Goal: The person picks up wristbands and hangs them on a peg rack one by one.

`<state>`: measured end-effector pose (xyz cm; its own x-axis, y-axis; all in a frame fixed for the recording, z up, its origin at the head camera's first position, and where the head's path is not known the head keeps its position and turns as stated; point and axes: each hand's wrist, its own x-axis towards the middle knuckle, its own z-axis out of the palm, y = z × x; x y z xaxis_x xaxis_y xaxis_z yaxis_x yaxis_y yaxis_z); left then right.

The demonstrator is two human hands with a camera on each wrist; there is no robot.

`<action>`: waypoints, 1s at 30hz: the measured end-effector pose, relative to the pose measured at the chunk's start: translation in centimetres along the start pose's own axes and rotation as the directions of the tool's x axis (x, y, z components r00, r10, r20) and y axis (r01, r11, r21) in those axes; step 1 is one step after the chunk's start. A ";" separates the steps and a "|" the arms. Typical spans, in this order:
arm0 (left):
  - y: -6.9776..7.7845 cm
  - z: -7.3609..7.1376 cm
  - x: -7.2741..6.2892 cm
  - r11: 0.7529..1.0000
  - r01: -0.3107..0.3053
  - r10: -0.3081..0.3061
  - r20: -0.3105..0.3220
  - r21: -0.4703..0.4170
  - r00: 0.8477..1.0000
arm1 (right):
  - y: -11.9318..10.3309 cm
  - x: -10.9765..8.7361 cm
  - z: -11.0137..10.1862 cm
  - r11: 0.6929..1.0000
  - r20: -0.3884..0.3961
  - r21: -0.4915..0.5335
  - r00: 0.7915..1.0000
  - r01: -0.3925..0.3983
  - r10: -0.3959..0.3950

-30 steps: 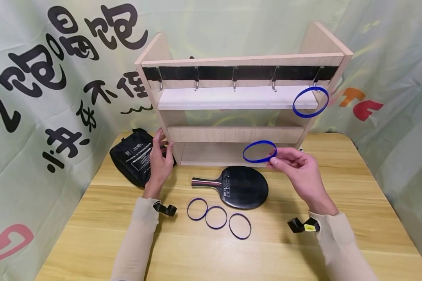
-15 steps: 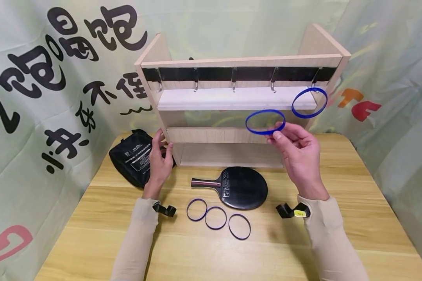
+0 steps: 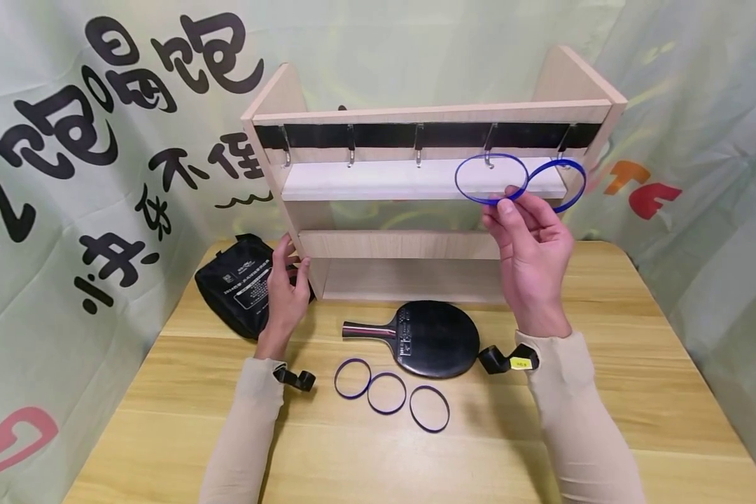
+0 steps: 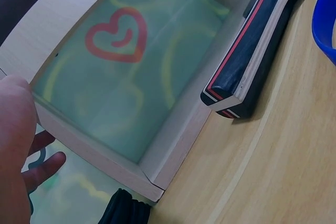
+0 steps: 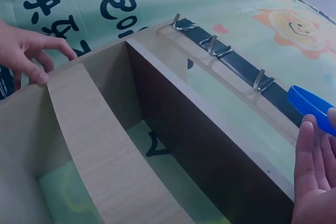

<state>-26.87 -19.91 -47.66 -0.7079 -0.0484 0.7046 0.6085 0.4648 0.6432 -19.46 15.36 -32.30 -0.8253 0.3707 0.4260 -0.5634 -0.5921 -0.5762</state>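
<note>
My right hand point(image 3: 532, 259) pinches a blue ring point(image 3: 488, 201) between thumb and fingertips. The ring is raised in front of a metal hook point(image 3: 488, 147), second from the right on the shelf unit point(image 3: 403, 243); whether they touch I cannot tell. A second blue ring point(image 3: 584, 183) hangs on the rightmost hook, partly behind my right fingers. My left hand point(image 3: 286, 290) rests against the unit's left side panel, its fingers along the outer face in the right wrist view. Three dark blue rings, left point(image 3: 353, 397), middle point(image 3: 387, 414) and right point(image 3: 431, 431), lie on the table.
A black table tennis bat point(image 3: 444, 339) lies before the unit, handle to the left. A black printed bag point(image 3: 236, 287) lies beside my left hand. Several hooks sit along the black strip point(image 3: 384, 133). A printed curtain point(image 3: 132, 210) surrounds the wooden table point(image 3: 636, 329).
My right hand has lifted the blue ring from the lower shelf's height up to the hook's height, drifting slightly left at the wrist. My left hand has stayed on the side panel.
</note>
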 end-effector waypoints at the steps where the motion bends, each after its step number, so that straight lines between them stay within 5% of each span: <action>1: 0.0 0.0 0.0 1.000 0.002 -0.002 0.001 0.001 1.000 | 0.1 0.1 0.1 1.000 -0.013 0.025 1.000 -0.007 0.007; 7: 0.1 -0.3 -0.3 1.000 0.025 -0.025 0.007 0.013 1.000 | 1.1 0.1 0.1 0.997 -0.069 0.068 0.997 -0.037 0.042; 14: 0.1 -0.3 -0.3 1.000 0.020 -0.020 0.006 0.018 1.000 | 2.1 -0.4 -0.7 0.998 -0.100 -0.014 0.993 -0.066 0.065; 30: 0.1 0.0 0.0 1.000 -0.005 0.005 -0.009 0.019 1.000 | 3.3 -2.4 -1.6 0.969 -0.004 -0.189 0.987 -0.157 0.159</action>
<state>-26.78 -19.85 -47.63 -0.7015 -0.0543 0.7106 0.6049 0.4819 0.6339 -19.39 13.71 -36.35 -0.9046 0.2748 0.3258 -0.4237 -0.4965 -0.7576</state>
